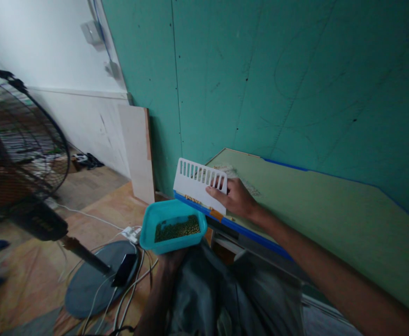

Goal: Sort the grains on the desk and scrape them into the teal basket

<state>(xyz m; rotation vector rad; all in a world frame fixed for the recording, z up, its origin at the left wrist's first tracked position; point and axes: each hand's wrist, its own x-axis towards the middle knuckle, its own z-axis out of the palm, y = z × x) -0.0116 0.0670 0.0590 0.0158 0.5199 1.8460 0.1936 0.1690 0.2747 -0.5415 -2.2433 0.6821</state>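
Observation:
A turquoise plastic tub (146, 231) holds small green and tan pellets or beans, too small to name for sure. From beneath, my left hand (172, 259) supports it, the fingers mostly hidden by the tub. The tub's rim is close against the blue-taped edge of a pale green tabletop (316, 210). My right hand (237, 198) grips the right end of a white plastic panel (193, 184) with a row of slots, thumb on its near face. It leans at the table's edge, beside the tub. Tan bits (192, 199) lie along its lower edge.
Behind the tabletop rises a green wall panel (218, 79). A pale board (137, 149) leans there. At left stands a fan (36, 219) on a round base (85, 289), with white cables and a power strip (131, 234) on the floor. A patterned pale patch (249, 184) lies behind the slotted panel.

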